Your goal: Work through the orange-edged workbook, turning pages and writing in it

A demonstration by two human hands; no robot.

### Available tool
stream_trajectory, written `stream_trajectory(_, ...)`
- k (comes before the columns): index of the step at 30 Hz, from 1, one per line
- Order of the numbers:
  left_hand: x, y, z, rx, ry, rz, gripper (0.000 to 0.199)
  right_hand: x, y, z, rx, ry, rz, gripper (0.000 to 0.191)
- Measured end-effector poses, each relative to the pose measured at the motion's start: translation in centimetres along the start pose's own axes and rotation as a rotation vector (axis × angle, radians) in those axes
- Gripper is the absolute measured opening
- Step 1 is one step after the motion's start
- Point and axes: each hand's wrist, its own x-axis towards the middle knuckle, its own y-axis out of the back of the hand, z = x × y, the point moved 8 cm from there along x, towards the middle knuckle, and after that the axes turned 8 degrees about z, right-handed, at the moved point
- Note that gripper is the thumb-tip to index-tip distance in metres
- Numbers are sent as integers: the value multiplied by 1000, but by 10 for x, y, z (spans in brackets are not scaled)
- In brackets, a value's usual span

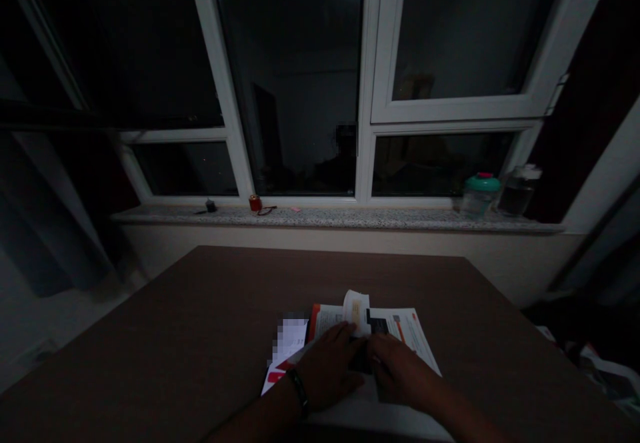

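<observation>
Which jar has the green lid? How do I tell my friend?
Find the big window and its speckled stone sill. Near the sill's right end stands a pale jar with a teal lid. The darker jar just right of it has no teal.

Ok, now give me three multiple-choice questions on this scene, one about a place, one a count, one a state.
1. Where is the green-lidded jar? A: on the table. B: on the stone window sill. C: on the floor.
2. How many hands rest on the open booklet? A: one. B: three. C: two.
3. The white sheet at the booklet's top edge is: A: curled upward. B: lying flat. C: balled up.

1: B, it stands on the sill beside a glass jar.
2: C, the left hand and right hand both lie on it.
3: A, it rises off the booklet between the hands.
</observation>
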Motion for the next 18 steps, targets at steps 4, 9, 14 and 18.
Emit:
stream_trajectory(4, 0, 3, 2, 2, -3, -1, 64, -5, -2, -10, 61, 88, -61, 21)
stream_trajectory(9, 0, 2, 0, -1, 0, 25, 62, -11, -4, -16, 74, 136, -81, 23)
stream_trajectory(14, 0, -3, -2, 2, -4, 9, 66, 2, 0, 1, -25, 7, -1, 19)
stream_trajectory(18, 0, -3, -2, 17, 4, -2, 65, -3, -3, -10, 41, 88, -45, 24)
